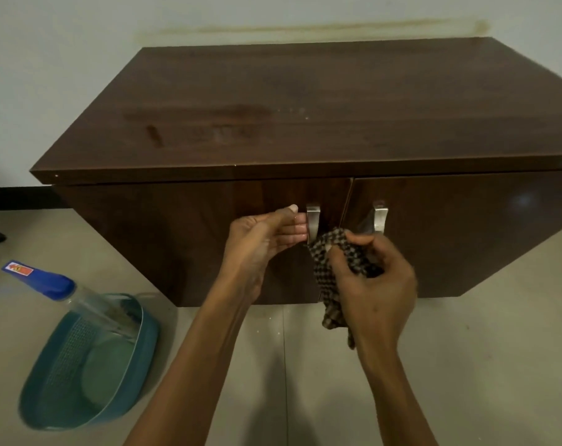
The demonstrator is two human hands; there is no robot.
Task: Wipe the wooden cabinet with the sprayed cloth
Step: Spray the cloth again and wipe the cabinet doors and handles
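A dark wooden cabinet stands against the wall, with two doors and two metal handles. My left hand has its fingers hooked on the left door's handle. A checked brown-and-cream cloth hangs bunched in my right hand, which is closed around it. That hand sits in front of the door gap, just below the right handle. The cabinet top carries smears and a few pale specks.
On the floor to the left sits a teal plastic basket, and a clear spray bottle with a blue head leans in it. Pale floor tiles stretch under my arms. A dark skirting strip runs along the wall at left.
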